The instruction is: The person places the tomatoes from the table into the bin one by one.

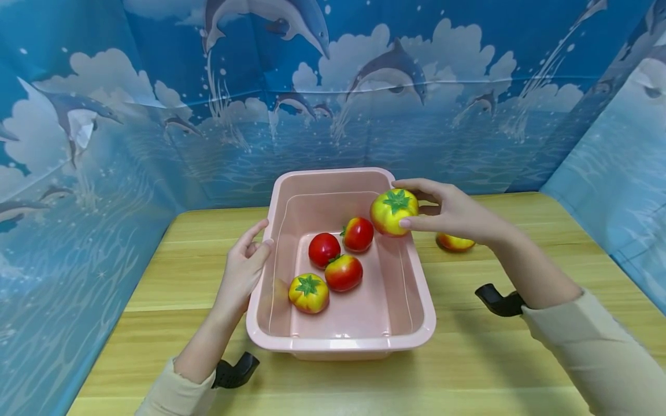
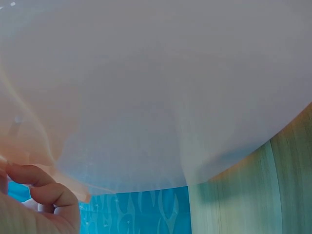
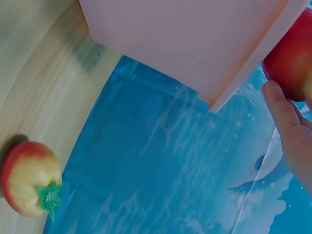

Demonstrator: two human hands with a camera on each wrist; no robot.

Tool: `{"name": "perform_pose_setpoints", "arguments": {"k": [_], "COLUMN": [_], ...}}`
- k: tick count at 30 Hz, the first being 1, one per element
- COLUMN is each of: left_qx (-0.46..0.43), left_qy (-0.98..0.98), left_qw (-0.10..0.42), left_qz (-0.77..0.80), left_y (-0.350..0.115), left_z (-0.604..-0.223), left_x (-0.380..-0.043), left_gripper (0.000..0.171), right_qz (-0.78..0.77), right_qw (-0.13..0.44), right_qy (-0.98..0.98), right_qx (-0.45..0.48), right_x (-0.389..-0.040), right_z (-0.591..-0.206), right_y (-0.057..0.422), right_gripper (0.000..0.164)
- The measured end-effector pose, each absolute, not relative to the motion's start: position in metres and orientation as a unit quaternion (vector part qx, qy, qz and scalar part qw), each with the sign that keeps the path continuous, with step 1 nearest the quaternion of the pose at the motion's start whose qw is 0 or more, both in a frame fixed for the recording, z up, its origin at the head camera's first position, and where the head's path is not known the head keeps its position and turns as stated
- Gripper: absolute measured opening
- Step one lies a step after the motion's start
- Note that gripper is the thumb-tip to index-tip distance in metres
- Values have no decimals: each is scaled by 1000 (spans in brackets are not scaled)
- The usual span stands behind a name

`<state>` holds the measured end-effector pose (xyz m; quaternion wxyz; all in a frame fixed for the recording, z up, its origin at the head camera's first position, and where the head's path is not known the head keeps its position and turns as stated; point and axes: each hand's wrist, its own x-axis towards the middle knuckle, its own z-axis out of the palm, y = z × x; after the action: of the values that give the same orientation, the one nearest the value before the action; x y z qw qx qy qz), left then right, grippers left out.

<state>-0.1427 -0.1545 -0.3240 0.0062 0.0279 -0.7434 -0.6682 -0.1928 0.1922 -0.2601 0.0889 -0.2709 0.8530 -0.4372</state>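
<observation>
A pink plastic basin (image 1: 343, 345) stands on the table. My left hand (image 1: 244, 263) grips its left rim, thumb on the edge; the curled fingers (image 2: 56, 197) also show in the left wrist view. Above the right rim, my right hand (image 1: 451, 211) holds a yellow-and-red toy tomato (image 1: 387, 219) with a green leaf top, between thumb and fingers. Inside the basin lie a red tomato (image 1: 324, 249), another red one (image 1: 359, 236), a red-orange one (image 1: 344, 274) and a yellow one (image 1: 309, 293).
Another yellow-red tomato (image 1: 455, 242) lies on the wooden table (image 1: 458, 358) right of the basin, partly hidden by the right hand; the right wrist view shows this tomato (image 3: 31, 179) whole. A blue dolphin-print curtain (image 1: 234, 138) encloses the back and sides.
</observation>
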Motion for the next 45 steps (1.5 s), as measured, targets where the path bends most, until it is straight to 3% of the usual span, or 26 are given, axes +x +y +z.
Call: {"name": "perform_pose_setpoints", "arguments": {"k": [13, 32, 45], "left_qx": [27, 26, 26], "left_qy": [-742, -741, -740], "left_qw": [4, 5, 7], "left_qz": [-670, -671, -672], "left_y": [-155, -154, -154], "left_z": [-324, -323, -323], "left_x": [-143, -141, -141], "left_gripper": [47, 46, 47], "right_qz": [-437, -430, -432], "right_qw": [75, 83, 90], "right_qy": [849, 885, 890], "right_qx": [-287, -159, -115], "right_x": [-193, -195, -203], "right_z": [-263, -291, -325], "right_y": [192, 257, 291], "right_gripper": [59, 60, 70]}}
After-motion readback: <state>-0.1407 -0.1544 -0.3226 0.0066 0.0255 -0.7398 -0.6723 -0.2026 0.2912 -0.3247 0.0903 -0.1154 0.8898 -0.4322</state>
